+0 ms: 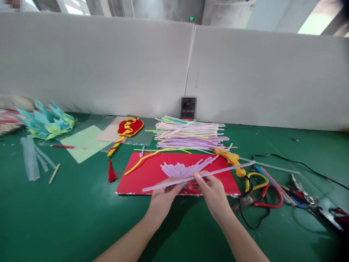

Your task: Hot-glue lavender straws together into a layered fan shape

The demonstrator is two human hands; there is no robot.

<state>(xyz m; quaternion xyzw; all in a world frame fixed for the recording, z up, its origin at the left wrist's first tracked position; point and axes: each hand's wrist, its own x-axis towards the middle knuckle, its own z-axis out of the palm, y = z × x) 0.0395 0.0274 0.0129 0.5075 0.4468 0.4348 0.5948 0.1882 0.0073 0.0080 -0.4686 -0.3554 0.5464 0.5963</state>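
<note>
A long, thin pale purple straw (226,169) slants across the front of me, its right end higher than its left. My left hand (166,194) pinches it left of its middle. My right hand (211,189) grips it close by, thumb on top. Below both hands lies a red board (147,167) with a worn white front edge. On it, short purple straw pieces (181,169) form a V-shaped, feather-like pattern, partly covered by my fingers. A small red shape between the hands is too hidden to name. A yellow strand (152,156) curves over the board's upper left.
Behind the board lies a pile of coloured straws (191,133). On the right are a yellow glue gun (230,158), red-handled scissors (272,203) and a black cable (294,160). A red tasselled fan (130,127), green paper (83,143) and a blue-green folded ornament (49,122) sit left.
</note>
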